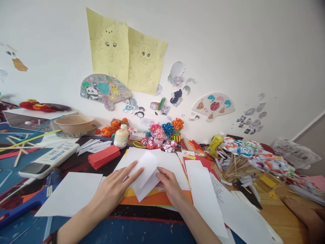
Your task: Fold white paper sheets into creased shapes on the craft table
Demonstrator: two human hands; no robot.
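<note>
A folded sheet of white paper (147, 166) lies over a stack of white and coloured sheets (175, 162), its lower corner pointing toward me. My left hand (114, 184) rests at its left side, fingers stretched and spread, with the fingertips touching the paper; the thumb is hidden. On the opposite side, my right hand (170, 184) pinches the paper's right edge between thumb and fingers. A loose white sheet (72, 193) is on the table left of my left forearm.
Red paper strips (104, 156) and a glue bottle (121, 136) stand behind. A blue glue gun (30, 205) lies at left near a white power strip (50, 161). Long white sheets (203, 193) are at right, with wooden sticks (236, 167) beyond. Another person's hand (299, 210) rests far right.
</note>
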